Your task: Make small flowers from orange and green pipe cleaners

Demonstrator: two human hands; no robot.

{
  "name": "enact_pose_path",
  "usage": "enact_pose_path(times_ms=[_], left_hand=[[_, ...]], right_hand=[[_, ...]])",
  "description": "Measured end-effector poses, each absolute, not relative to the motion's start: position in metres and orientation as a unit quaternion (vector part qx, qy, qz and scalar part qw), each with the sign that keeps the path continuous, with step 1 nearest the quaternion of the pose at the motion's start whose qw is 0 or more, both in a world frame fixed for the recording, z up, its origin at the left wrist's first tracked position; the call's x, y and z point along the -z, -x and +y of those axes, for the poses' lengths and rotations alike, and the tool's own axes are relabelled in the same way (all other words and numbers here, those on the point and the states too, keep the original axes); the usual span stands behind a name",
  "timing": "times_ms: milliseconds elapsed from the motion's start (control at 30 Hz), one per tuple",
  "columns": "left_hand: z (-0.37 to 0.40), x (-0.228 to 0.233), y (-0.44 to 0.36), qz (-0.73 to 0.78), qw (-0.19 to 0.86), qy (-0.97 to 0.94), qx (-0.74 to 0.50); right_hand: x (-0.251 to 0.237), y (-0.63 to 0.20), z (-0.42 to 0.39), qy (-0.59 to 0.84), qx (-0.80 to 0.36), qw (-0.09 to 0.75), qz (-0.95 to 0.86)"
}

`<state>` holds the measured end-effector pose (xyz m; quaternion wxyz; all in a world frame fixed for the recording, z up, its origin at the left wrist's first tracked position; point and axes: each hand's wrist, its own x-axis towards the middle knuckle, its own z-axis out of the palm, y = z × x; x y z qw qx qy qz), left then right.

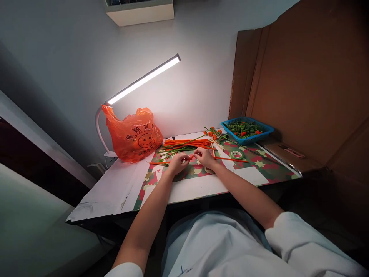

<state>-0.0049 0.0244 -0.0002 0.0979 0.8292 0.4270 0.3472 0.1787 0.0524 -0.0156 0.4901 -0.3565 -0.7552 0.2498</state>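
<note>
We are pinching an orange stem (193, 156) between our left hand (178, 162) and right hand (205, 157), both closing on it over the patterned mat (259, 163). Just behind our hands, a pile of orange and green stems (187, 145) is lying. A tape roll (236, 154) is sitting to the right, a blue basket (247, 130) beyond it, and an orange bag (134, 134) is slumping under the lamp (144, 79).

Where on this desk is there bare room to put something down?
Free: the white strip of desk between the orange bag and the near edge. Crowded: around the pipe cleaners, both hands, the tape roll and blue basket.
</note>
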Motion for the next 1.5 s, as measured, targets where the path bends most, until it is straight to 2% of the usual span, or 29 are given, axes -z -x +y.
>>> enact_pose_path(times_ms=[200, 433, 1033, 1500], left_hand=[[0.025, 0.0, 0.003, 0.413, -0.054, -0.86, -0.295], [0.023, -0.002, 0.003, 0.401, -0.124, -0.874, -0.243], [0.025, 0.002, 0.006, 0.388, -0.126, -0.857, -0.315], [0.022, 0.0, 0.004, 0.389, -0.154, -0.857, -0.302]], right_hand=[[0.017, -0.181, 0.054, 0.373, -0.263, 0.48, -0.749], [0.018, -0.181, 0.056, 0.376, -0.283, 0.465, -0.75], [0.024, -0.182, 0.063, 0.366, -0.352, 0.448, -0.735], [0.021, -0.182, 0.063, 0.353, -0.384, 0.443, -0.729]])
